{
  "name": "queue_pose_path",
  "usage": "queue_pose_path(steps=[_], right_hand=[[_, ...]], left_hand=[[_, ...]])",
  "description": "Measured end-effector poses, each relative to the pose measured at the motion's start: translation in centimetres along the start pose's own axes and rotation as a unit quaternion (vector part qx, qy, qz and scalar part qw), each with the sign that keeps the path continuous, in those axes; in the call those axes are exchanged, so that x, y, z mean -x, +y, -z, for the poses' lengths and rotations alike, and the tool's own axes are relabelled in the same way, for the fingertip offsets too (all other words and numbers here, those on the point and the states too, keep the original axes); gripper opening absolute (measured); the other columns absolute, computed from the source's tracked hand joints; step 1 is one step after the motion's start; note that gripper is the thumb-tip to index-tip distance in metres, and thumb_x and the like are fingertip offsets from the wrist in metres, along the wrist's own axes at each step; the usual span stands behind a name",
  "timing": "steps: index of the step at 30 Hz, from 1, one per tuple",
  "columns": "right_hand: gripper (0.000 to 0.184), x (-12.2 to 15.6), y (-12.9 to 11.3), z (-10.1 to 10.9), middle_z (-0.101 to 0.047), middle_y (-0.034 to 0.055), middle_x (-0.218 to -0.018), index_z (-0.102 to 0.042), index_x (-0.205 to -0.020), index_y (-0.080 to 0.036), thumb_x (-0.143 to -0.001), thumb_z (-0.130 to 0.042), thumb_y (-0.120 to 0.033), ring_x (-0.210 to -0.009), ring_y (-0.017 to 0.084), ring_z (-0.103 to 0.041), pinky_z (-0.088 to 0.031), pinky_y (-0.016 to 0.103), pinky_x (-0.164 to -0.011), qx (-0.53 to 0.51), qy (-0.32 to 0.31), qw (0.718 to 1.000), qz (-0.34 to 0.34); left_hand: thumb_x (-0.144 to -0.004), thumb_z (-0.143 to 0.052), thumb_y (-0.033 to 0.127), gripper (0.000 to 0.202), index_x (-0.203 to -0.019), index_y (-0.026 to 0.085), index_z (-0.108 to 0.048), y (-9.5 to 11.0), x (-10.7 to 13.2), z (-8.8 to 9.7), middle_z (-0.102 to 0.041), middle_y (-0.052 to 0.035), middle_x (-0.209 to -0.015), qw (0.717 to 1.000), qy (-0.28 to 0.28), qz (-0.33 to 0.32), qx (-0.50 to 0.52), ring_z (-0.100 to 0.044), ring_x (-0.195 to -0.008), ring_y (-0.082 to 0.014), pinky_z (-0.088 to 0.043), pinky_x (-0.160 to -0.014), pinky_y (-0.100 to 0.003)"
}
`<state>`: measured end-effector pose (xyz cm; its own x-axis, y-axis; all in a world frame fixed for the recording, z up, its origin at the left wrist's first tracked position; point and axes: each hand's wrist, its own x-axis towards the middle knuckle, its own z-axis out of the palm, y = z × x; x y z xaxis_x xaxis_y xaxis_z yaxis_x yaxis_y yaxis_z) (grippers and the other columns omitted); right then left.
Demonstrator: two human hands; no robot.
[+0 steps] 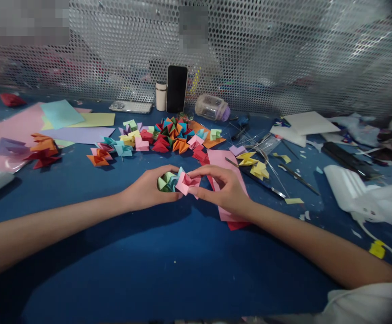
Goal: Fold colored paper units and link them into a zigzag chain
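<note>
Left hand (148,189) grip clenched round green-teal folded pieces (166,182), bench (182,261) centre. Right hand (226,189) grip pinches pink folded piece (186,182), which touches green-teal set on its right side. Joint lies between hands, both equally near.

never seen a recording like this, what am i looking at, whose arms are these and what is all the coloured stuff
There is no machine here. A person works with two bare hands, and the one picture comes from a camera worn on their head, looking forward and down. The left hand pinches a green folded piece. The right hand pinches a pink folded piece, and the two pieces touch. They work over a blue table. Behind the hands lies a pile of folded paper pieces in many colours. Flat paper sheets lie to the left, a pink sheet lies under the right hand, and a phone stands against a perforated metal screen.
</note>
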<state>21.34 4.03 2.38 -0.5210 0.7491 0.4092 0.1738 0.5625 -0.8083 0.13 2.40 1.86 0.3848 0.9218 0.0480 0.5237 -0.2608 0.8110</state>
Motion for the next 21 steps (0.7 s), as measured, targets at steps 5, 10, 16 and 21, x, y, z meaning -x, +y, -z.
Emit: queue_pose_path(steps=[5,10,16,21], right_hand=[[0.023,0.1,0.4,-0.1,-0.071,0.0031,-0.091,-0.069,-0.093,-0.019,-0.072,-0.076,-0.027,-0.083,0.014,-0.065,-0.053,0.029,-0.077,-0.062,0.044,0.997,-0.035],[0.028,0.0,0.6,0.1,-0.071,0.0032,-0.089,-0.069,-0.094,-0.020,-0.070,-0.078,-0.028,-0.079,0.014,-0.065,-0.054,0.029,-0.071,-0.101,0.051,0.990,-0.082],[0.026,0.2,1.0,-0.2,-0.069,0.0015,-0.085,-0.068,-0.092,-0.021,-0.069,-0.079,-0.027,-0.070,0.011,-0.063,-0.054,0.025,-0.061,-0.178,0.050,0.976,-0.111],[0.024,0.6,1.1,-0.5,-0.067,0.0010,-0.084,-0.067,-0.093,-0.021,-0.072,-0.076,-0.027,-0.068,0.011,-0.062,-0.053,0.025,-0.059,-0.145,0.077,0.982,-0.096]], left_hand=[[-0.072,-0.068,0.039,0.043,-0.107,0.018,-0.056,0.4,-0.8,-0.4,-0.063,-0.0010,-0.088,1.000,-0.008,-0.005,0.006,-0.056,-0.075,-0.0163,-0.043,-0.065,-0.026],[-0.070,-0.068,0.038,0.051,-0.114,0.017,-0.054,0.4,-1.2,-0.3,-0.064,-0.0026,-0.090,1.000,-0.010,0.008,-0.019,-0.057,-0.076,-0.0172,-0.044,-0.067,-0.028],[-0.066,-0.069,0.032,0.053,-0.116,0.018,-0.057,0.7,-1.1,0.3,-0.066,-0.0035,-0.095,0.998,-0.044,0.032,-0.007,-0.061,-0.079,-0.0191,-0.048,-0.070,-0.030],[-0.066,-0.071,0.037,0.061,-0.121,0.017,-0.054,0.7,-1.2,0.2,-0.063,-0.0023,-0.085,0.985,-0.095,0.112,0.086,-0.061,-0.063,-0.0154,-0.053,-0.054,-0.028]])
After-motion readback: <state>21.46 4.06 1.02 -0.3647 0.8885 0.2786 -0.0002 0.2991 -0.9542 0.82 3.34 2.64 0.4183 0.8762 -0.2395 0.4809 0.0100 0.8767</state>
